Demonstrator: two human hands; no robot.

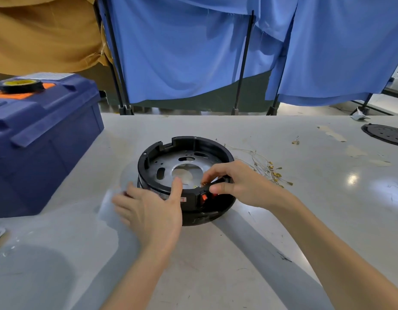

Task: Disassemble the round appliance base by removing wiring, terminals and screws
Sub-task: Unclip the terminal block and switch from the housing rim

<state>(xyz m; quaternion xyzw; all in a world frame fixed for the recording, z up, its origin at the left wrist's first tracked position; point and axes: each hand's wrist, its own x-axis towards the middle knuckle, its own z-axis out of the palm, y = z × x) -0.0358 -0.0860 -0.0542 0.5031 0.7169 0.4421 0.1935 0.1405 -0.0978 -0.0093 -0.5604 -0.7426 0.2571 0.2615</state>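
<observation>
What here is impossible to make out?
Head view, the only one:
- What the right hand touches inside the base rim: hidden by its own fingers.
- The label on the base's near side: partly covered by the left hand, too small to read.
- The black disc, far right: cut off by the picture edge.

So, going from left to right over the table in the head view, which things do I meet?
A blue plastic toolbox → round black plastic appliance base → loose white wires with brass terminals → flat black round perforated plate.
</observation>
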